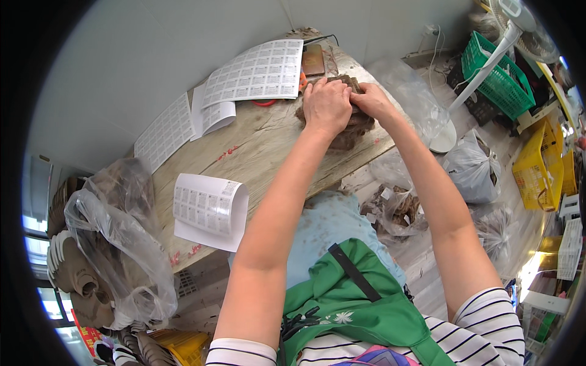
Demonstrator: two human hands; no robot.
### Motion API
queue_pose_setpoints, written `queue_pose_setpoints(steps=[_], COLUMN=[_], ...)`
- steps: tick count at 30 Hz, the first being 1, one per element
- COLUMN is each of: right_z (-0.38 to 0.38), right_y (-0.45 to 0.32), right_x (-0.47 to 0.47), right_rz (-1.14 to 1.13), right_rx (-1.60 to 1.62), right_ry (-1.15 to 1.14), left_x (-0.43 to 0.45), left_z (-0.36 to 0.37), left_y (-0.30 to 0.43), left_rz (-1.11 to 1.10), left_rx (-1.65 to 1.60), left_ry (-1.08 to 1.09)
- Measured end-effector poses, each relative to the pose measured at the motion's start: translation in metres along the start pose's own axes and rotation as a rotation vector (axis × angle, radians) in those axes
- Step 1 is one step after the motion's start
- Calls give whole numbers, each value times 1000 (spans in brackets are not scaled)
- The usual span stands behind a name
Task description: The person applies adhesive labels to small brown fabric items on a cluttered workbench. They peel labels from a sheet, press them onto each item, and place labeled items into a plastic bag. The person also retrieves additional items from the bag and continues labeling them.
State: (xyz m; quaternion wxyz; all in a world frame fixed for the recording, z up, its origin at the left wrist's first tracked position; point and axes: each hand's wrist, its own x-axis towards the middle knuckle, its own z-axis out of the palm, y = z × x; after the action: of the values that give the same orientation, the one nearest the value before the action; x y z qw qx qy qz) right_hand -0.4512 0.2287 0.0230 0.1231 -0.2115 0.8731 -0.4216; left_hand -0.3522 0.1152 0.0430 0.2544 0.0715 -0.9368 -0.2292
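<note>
A pile of brown, fuzzy, layered material (pixel 341 142), perhaps fabric pieces, lies near the right edge of the wooden table. My left hand (pixel 327 104) rests over its top with the fingers bent over the far side. Close against it, my right hand (pixel 374 103) grips the pile's right side, thumb toward my left hand. Both hands hide much of the pile and whatever is under the fingers. Just behind the pile, an orange handle (pixel 302 81) shows partly, beside a flat brown case or phone (pixel 313 60).
Printed label sheets (pixel 256 68) lie at the table's back, with a curled sheet (pixel 208 210) at the front left. A clear plastic bag (pixel 123 247) hangs over brown pieces at left. Rightward are a white fan stand (pixel 485 68), filled bags (pixel 474 167) and a yellow basket (pixel 540 169).
</note>
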Motion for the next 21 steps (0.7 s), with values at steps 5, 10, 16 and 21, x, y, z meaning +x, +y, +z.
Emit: queue_pose_setpoints(steps=[5,10,16,21], right_z=[-20,-8,17,3], right_y=[17,16,22,24], right_x=[-10,-12,-2,2], right_rz=[121,255,230,230], right_rx=[439,341,329,429], right_ry=[-152,-255,-240,-352], left_x=[-8,-19,-32,-30], left_z=[14,19,24,16], left_y=[-8,-10,-21,-15], left_rz=[62,-26,-105,-106], left_rx=[165,169,148,72], left_ry=[-10,-77,-163,-40])
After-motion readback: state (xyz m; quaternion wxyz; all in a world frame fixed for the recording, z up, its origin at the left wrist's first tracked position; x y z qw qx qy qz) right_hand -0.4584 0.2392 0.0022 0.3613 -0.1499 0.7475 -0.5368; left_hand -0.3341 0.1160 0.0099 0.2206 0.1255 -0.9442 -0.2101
